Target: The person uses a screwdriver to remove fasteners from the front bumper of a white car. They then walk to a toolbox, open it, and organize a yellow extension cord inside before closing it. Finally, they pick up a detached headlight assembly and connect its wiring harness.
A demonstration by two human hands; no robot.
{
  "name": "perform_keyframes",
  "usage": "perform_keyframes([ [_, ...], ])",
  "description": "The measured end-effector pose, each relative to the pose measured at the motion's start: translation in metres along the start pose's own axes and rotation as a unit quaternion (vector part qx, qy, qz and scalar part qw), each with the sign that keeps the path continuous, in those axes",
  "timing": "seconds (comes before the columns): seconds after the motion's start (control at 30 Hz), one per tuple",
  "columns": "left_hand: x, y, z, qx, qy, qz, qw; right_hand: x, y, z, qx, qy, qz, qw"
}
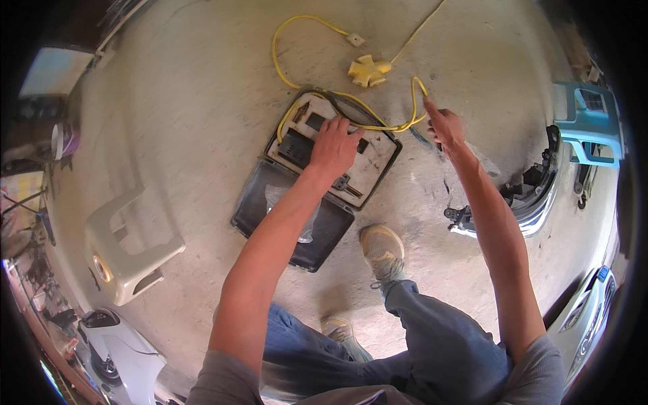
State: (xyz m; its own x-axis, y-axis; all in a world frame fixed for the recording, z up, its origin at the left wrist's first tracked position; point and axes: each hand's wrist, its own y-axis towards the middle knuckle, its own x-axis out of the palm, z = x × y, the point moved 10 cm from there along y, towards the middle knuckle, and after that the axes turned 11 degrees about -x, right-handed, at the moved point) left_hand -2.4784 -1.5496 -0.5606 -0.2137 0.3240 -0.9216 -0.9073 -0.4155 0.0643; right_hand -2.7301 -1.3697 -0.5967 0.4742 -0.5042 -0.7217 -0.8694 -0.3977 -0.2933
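Note:
An open black plastic case (320, 246) lies on the floor, its foam-like insert (380, 152) holding a dark boxy device (295, 147) and smaller dark parts. Over the insert, my left hand (334, 148) has its fingers bent down and closed where a yellow cord (372, 127) runs under them. My right hand (445, 127), beyond the case's right side, is closed around a raised loop of the same cord. Strands of cord cross the case's far edge and lie along its left side. In the other half of the case rests a clear plastic bag (307, 229), partly behind my left forearm.
Beyond the case lie a yellow multi-outlet cord end (369, 71) and a pale plug (356, 40). A white stool (128, 250) is at left, a blue stool (587, 121) at right. A car headlight (533, 196) lies right of my right forearm; vehicle panels (125, 358) sit lower left.

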Motion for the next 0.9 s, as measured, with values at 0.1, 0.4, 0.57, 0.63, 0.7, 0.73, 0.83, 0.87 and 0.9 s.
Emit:
perform_keyframes([
  [0.1,0.006,-0.003,-0.002,0.0,0.042,0.003,0.999,0.044,-0.007,-0.023,-0.018,0.081,-0.116,0.99],
  [0.4,0.007,-0.007,0.009,-0.027,0.07,-0.027,0.997,0.019,-0.063,-0.107,-0.505,0.028,-0.058,0.86],
  [0.57,0.015,-0.006,0.008,-0.059,0.069,-0.046,0.995,0.008,-0.112,-0.085,-0.636,-0.166,-0.096,0.747],
  [0.63,0.017,-0.006,0.008,-0.068,0.068,-0.051,0.994,0.002,-0.103,-0.066,-0.63,-0.196,-0.099,0.745],
  [0.7,0.018,-0.005,0.011,-0.07,0.065,-0.058,0.994,-0.01,-0.081,-0.042,-0.601,-0.232,-0.094,0.759],
  [0.73,0.017,-0.005,0.01,-0.073,0.067,-0.06,0.993,-0.015,-0.076,-0.042,-0.593,-0.252,-0.085,0.76],
  [0.83,0.017,-0.005,0.007,-0.079,0.072,-0.067,0.992,-0.031,-0.054,-0.029,-0.55,-0.338,-0.096,0.758],
  [0.87,0.018,-0.004,0.008,-0.08,0.072,-0.069,0.992,-0.037,-0.049,-0.02,-0.539,-0.337,-0.104,0.764],
  [0.9,0.02,-0.004,0.007,-0.081,0.078,-0.071,0.991,-0.039,-0.048,-0.016,-0.53,-0.335,-0.113,0.771],
])
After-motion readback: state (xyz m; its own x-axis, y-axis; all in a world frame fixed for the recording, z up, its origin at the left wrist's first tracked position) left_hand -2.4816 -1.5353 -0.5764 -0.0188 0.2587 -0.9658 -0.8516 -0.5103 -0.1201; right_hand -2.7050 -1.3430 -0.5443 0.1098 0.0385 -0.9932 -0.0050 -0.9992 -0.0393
